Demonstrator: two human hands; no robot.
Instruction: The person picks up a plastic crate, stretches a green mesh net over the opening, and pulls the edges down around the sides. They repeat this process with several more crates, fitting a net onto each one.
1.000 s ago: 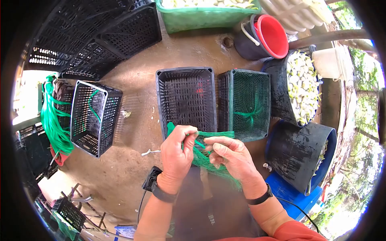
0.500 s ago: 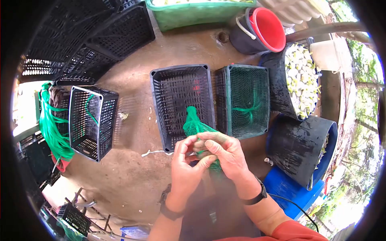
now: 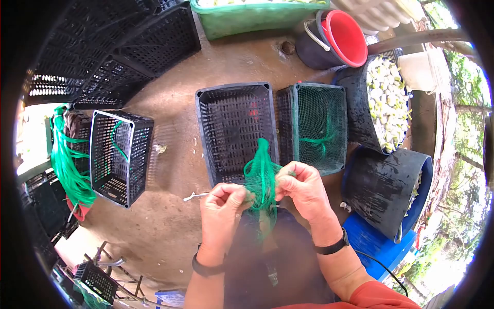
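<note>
A green mesh net (image 3: 261, 177) hangs between my two hands, bunched in the middle with its knotted end pointing away from me. My left hand (image 3: 224, 206) pinches the net's left edge between thumb and fingers. On the opposite edge, my right hand (image 3: 303, 189) has its fingertips closed on the mesh. Just beyond the hands stands a black plastic crate (image 3: 234, 134), and the net's far end overlaps its near right part. To its right, another black crate (image 3: 320, 90) is lined with green netting (image 3: 321, 139) stretched over its rim.
A smaller black crate (image 3: 110, 154) and a bundle of green nets (image 3: 69, 159) are at left. Stacked black crates (image 3: 118, 51) fill the upper left. Dark barrels (image 3: 383, 188) with pale cut pieces (image 3: 386, 103) stand right, below a red bucket (image 3: 346, 38). A green tub (image 3: 257, 20) is at the top.
My hands have moved apart, from close together to either side of the net. The net is spread wider between them, and its knotted end has shifted right.
</note>
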